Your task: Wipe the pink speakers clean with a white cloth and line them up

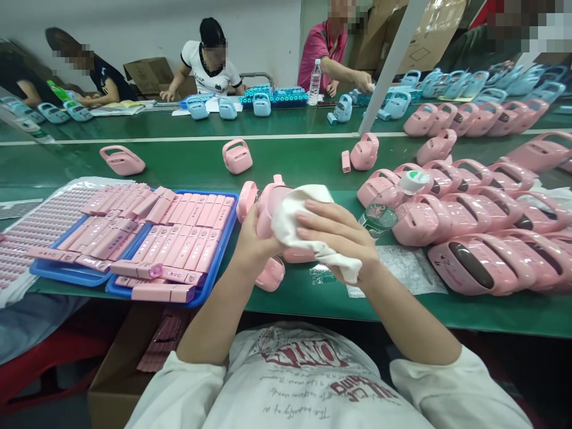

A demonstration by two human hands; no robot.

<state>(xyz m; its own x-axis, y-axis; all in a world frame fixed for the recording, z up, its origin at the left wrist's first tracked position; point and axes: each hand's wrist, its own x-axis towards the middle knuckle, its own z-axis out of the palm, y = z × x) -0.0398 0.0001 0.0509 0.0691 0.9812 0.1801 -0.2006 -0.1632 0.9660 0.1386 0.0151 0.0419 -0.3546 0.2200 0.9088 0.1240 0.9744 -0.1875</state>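
Note:
Between my hands, above the near edge of the green table, is a glossy pink plastic casing (267, 208). My left hand (255, 238) is wrapped round its left side. A crumpled white cloth (290, 217) covers much of the casing's right side. My right hand (337, 229) presses the cloth against it, fingers together and pointing left. Close behind and below my hands lie more pink pieces, among them a rounded part (270, 275) near the table edge; my hands partly hide them.
Blue trays (223, 262) of pink boxy parts (183, 259) stand left. Rows of pink handled casings (469, 262) fill the right, with a green-labelled bottle (378, 219) beside them. Across the table, people (214, 65) sit behind blue casings (261, 104). A slanted post (393, 65) rises there.

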